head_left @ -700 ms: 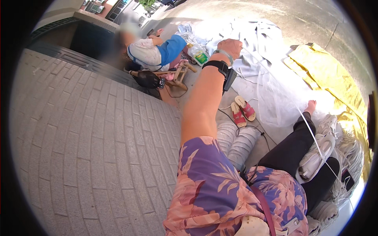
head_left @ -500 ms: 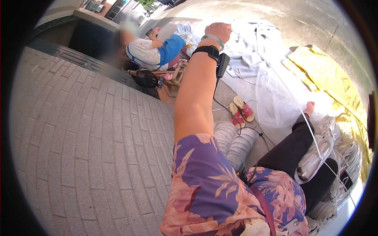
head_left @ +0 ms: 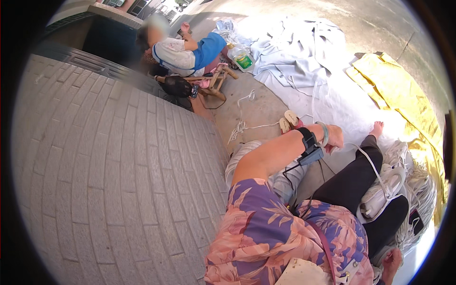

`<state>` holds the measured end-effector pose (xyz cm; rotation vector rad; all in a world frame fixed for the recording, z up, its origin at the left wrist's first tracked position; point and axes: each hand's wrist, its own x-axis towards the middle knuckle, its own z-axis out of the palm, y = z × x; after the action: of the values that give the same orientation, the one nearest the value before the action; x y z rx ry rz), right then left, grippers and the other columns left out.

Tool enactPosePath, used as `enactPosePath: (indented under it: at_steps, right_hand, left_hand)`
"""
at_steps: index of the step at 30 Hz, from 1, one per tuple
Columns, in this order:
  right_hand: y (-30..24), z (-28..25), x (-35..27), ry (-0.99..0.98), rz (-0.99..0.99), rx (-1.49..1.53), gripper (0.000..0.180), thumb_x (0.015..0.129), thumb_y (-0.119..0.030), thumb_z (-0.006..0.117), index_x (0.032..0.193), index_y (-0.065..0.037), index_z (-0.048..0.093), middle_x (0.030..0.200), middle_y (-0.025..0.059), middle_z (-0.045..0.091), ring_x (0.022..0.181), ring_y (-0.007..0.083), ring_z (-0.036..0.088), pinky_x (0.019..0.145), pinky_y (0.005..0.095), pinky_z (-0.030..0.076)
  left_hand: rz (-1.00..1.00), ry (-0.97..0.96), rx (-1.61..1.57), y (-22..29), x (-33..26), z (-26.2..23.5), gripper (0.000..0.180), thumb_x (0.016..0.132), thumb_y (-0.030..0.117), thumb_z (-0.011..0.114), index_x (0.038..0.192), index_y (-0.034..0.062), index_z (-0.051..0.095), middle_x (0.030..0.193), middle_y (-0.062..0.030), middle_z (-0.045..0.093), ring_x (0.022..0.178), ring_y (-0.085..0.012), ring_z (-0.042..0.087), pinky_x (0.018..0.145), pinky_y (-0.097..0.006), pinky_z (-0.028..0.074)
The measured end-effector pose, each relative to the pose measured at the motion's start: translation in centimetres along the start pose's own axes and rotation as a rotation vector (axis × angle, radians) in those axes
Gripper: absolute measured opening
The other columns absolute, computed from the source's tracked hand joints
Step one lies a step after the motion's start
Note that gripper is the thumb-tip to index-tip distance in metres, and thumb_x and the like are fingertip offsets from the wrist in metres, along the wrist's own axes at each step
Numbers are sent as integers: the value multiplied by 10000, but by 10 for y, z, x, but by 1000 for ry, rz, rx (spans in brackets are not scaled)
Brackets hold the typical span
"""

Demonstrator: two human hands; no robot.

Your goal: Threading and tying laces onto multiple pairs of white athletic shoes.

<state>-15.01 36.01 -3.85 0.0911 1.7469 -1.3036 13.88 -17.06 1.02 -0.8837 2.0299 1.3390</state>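
Observation:
My left hand (head_left: 335,137) is closed on a white cord (head_left: 365,153), out over my lower leg. From there the cord runs slack in a curve down to a white shoe (head_left: 382,194) that lies tilted on my dark-trousered legs. Low at the right edge of my lap, my right hand (head_left: 392,265) has its fingers curled; what is in them, if anything, is hidden. Beside it and the shoe lies a thick bundle of white cords (head_left: 422,190).
Red sandals (head_left: 290,121) and wrapped white rolls (head_left: 285,183) lie near my left arm. A co-worker (head_left: 175,54) sits low beyond a wooden stool (head_left: 218,85). There are also a plastic bottle (head_left: 241,59), pale sheeting (head_left: 294,57), a yellow cloth (head_left: 399,85) and a brick wall (head_left: 118,190).
My left hand has come back from far out toward my legs, and the cord has gone from taut to slack. My right hand has come into view at the lower right.

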Motion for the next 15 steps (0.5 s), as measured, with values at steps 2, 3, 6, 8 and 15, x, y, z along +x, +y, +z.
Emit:
enactPosePath:
  at_steps: [2, 3, 6, 8, 15]
  right_hand:
    - [-14, 67, -11, -109, -20, -57, 152, 872, -264, 538, 826, -122, 508, 591, -45, 435, 442, 41, 417, 361, 190, 359]
    - [-14, 83, -26, -124, 5, 27, 163, 875, -266, 542, 828, -111, 520, 594, -45, 451, 441, 38, 428, 355, 191, 372]
    - [-20, 113, -14, -192, 38, 60, 165, 868, -255, 559, 827, -96, 536, 604, -41, 477, 449, 37, 449, 358, 196, 397]
    - [-15, 120, -4, -171, 58, 28, 130, 848, -217, 576, 828, -93, 545, 622, -33, 499, 468, 39, 473, 376, 203, 423]
    - [-52, 174, 27, -107, 29, 43, 62, 820, -124, 587, 795, -76, 558, 740, 31, 592, 617, 101, 580, 555, 234, 506]
  left_hand:
    - [46, -201, -247, 18, 9, 48, 259, 805, 213, 505, 668, 16, 602, 633, -100, 634, 546, -184, 634, 495, -289, 520]
    - [100, -291, -285, 38, 22, 68, 259, 814, 204, 491, 686, 3, 594, 646, -116, 635, 557, -196, 639, 502, -299, 528]
    - [219, -421, -470, 74, 38, 107, 256, 832, 197, 472, 739, -24, 562, 685, -158, 632, 582, -227, 646, 524, -322, 546]
    - [307, -420, -578, 101, 45, 121, 222, 836, 200, 491, 787, -13, 535, 705, -144, 630, 562, -213, 639, 474, -285, 515]
    - [344, -371, -742, 115, 54, 130, 181, 901, 222, 485, 844, 50, 479, 711, -105, 614, 464, -123, 581, 370, -184, 428]
